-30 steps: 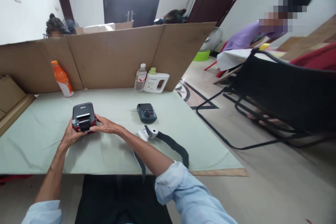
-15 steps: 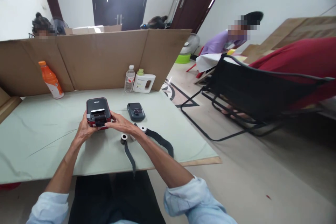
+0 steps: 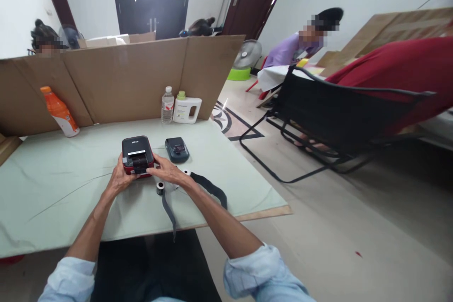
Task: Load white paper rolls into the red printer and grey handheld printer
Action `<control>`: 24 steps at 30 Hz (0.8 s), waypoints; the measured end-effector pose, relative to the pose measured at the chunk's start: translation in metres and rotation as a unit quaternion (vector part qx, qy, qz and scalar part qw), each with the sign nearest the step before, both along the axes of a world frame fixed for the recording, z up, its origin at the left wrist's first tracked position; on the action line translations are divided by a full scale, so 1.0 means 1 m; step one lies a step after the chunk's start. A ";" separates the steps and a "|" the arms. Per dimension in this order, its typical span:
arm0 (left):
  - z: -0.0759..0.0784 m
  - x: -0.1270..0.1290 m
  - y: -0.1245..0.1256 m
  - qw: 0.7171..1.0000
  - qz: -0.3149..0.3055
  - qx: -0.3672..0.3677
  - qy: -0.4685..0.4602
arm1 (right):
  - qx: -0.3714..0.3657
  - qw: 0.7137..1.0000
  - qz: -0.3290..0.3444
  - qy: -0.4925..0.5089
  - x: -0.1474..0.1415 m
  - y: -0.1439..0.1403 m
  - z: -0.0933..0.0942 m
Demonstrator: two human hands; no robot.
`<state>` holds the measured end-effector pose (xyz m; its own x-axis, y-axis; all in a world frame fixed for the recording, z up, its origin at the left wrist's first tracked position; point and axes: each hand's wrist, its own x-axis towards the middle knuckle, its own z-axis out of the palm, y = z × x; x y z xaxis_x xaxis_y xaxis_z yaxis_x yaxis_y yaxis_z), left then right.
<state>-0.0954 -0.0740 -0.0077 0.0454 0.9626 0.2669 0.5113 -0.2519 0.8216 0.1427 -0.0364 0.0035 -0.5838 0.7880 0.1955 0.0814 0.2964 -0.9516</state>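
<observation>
A black and red label printer [image 3: 137,152] is held between my two hands above the pale green table [image 3: 88,219]. My left hand [image 3: 121,177] grips its left side and lower corner. On the other side, my right hand [image 3: 165,170] holds the right edge, its thumb at the front near the dark slot. Just right of the printer lies a smaller dark device [image 3: 177,149]. Below my right wrist stands a small roll [image 3: 160,188] with a dark strip trailing over the table's front edge. A second roll [image 3: 187,172] with a dark strip is partly behind my right forearm.
A cardboard screen [image 3: 127,80] rises along the table's back. Against it stand an orange bottle [image 3: 60,112], a clear bottle [image 3: 167,106] and a white jug [image 3: 189,109]. To the right is a black folding chair [image 3: 329,108] with a person in red. Others sit farther back.
The view has shifted, so most of the scene sits a little farther left. Held in both hands, the printer has moved slightly right, closer to the small dark device.
</observation>
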 end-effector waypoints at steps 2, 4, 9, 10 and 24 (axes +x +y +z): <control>0.005 -0.001 -0.003 1.000 0.004 -0.003 0.013 | 0.001 1.000 -0.014 -0.012 0.001 -0.003 0.000; 0.009 -0.004 -0.005 0.999 0.006 -0.006 0.031 | 0.005 1.000 -0.020 -0.020 0.002 -0.005 0.000; 0.010 -0.016 -0.008 0.996 0.033 0.031 0.077 | 0.031 0.999 -0.024 -0.034 0.006 -0.007 -0.001; 0.010 -0.018 -0.008 0.995 0.033 0.043 0.088 | 0.041 0.998 -0.031 -0.041 0.006 -0.007 0.000; 0.009 -0.013 -0.023 0.978 0.052 0.124 0.161 | 0.110 0.990 -0.068 -0.053 0.004 -0.005 -0.012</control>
